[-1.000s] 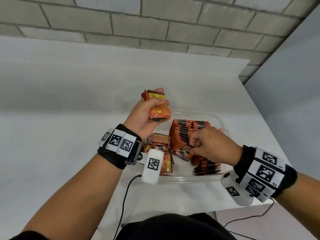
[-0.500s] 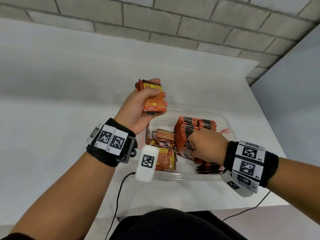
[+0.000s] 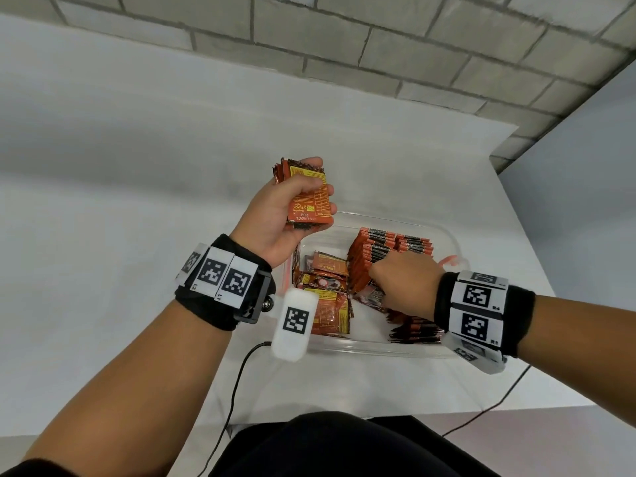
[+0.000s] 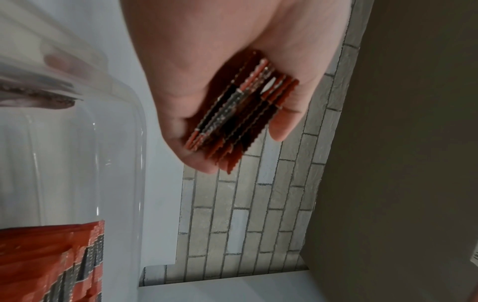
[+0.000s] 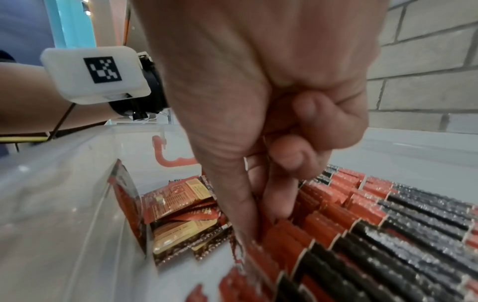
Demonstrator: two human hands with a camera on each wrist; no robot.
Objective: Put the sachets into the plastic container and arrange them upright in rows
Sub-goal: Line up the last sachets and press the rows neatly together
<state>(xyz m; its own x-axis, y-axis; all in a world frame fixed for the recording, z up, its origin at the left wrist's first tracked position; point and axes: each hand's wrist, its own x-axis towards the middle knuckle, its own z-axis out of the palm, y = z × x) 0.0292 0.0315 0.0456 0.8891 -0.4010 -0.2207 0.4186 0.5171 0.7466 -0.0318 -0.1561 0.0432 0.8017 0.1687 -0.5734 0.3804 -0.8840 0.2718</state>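
A clear plastic container (image 3: 378,351) stands on the white table. Its right half holds rows of upright red-and-black sachets (image 3: 385,246). Loose sachets (image 3: 327,304) lie flat in its left half. My left hand (image 3: 285,208) hovers over the far left corner and grips a stack of sachets (image 3: 311,210). The left wrist view shows that stack (image 4: 238,114) edge-on between thumb and fingers. My right hand (image 3: 402,284) is down in the container. Its thumb and forefinger (image 5: 248,204) pinch into the near end of an upright row (image 5: 388,224); the other fingers are curled.
The container has an orange latch (image 3: 447,259) at its right end. Two black cables (image 3: 237,380) trail from my wrists over the table's near edge. A brick wall runs behind the table and a grey wall closes the right side.
My right hand has pushed a little further into the upright row. The left hand keeps the stack over the same corner. The head view has shifted slightly.
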